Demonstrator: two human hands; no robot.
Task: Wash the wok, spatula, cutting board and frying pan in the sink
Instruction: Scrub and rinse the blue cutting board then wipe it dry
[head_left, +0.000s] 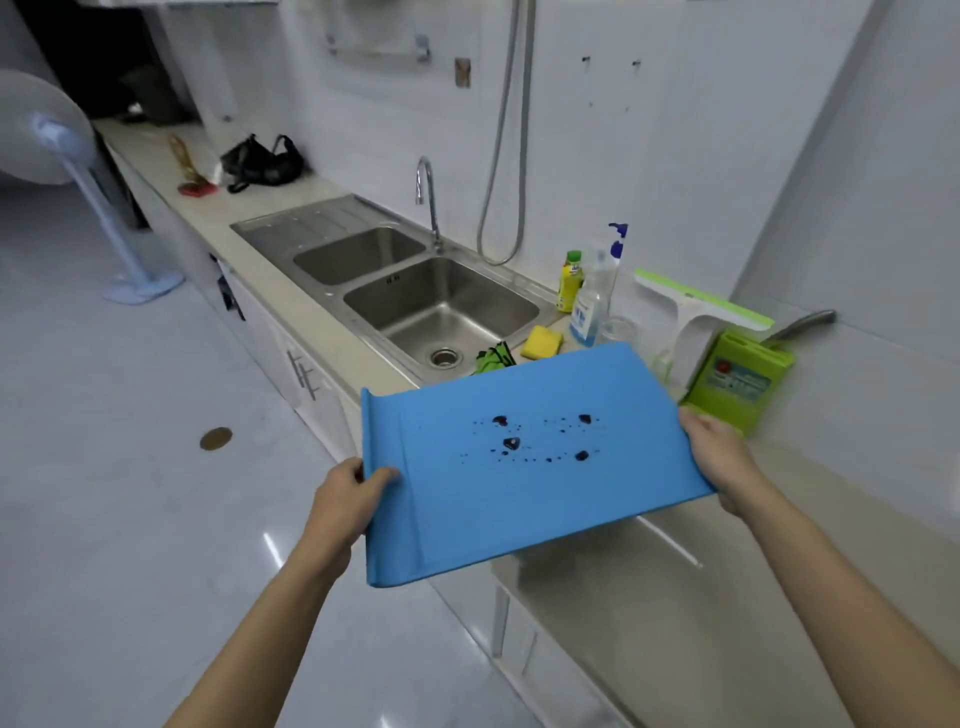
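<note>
While both hands hold it off the table, the flat blue plastic cutting board (519, 467) hangs level in the air, partly over the table's front edge and partly over the floor, short of the sink. The left hand (345, 499) grips the board's left edge, fingers (382, 475) curled over the raised lip with the thumb on top; the right hand (719, 457) clasps the right edge, fingers wrapped under it and thumb along the rim. Dark purple-blue spots and small specks (540, 439) mark the middle of the board's upper face.

Beyond the board, the stainless steel double-basin sink (363, 312) is set into the beige table (701, 597), with a curved chrome tap (428, 197) at its back edge. Just beside the near basin's right rim lie a yellow sponge (542, 343) and a green cloth with black trim (491, 358). Toward the table's back edge stand a yellow bottle with a green cap (570, 280) and a clear spray bottle with a blue trigger (595, 296). Near the right back corner a white and green squeegee (698, 306) leans by the wall, and a green box (740, 382) stands just behind the right hand. Far along the table lies a black bag (262, 163)
</note>
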